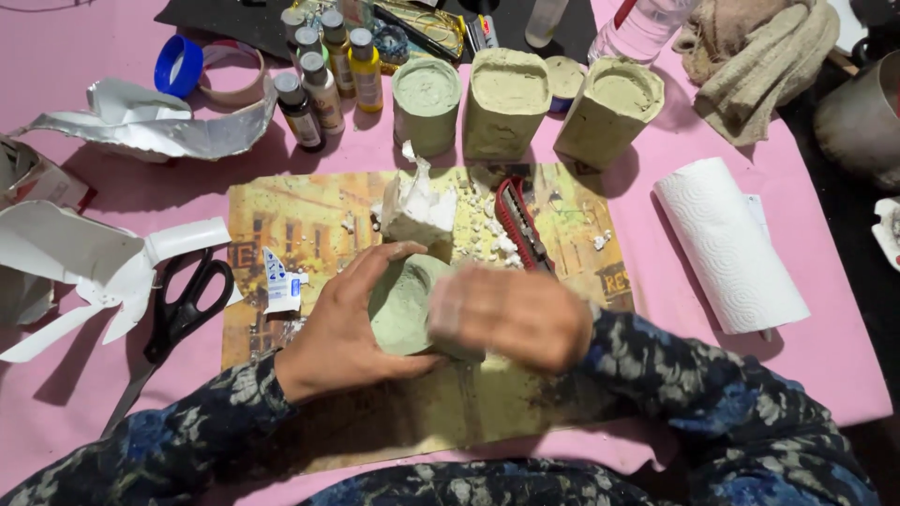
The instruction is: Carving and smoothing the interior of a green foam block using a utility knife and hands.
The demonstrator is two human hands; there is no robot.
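Both hands are on it: the left hand (342,328) cups a pale green clay pot (405,305) at lower centre of the frame, fingers curled round its side, grip wrapped firm. The right hand (514,317) presses against the pot's other side, but it is a blur, so I cannot tell how that grip is set. The pot's right half and base are hidden behind the hands. It sits over a printed mat (309,225) on the pink counter (75,84). Just above: a white crumbly lump (415,208) and a red utility knife (518,223). Black scissors (183,305) lie left, a paper towel roll (727,244) right. Open room shows only at the mat's lower edge, towards the sleeves.
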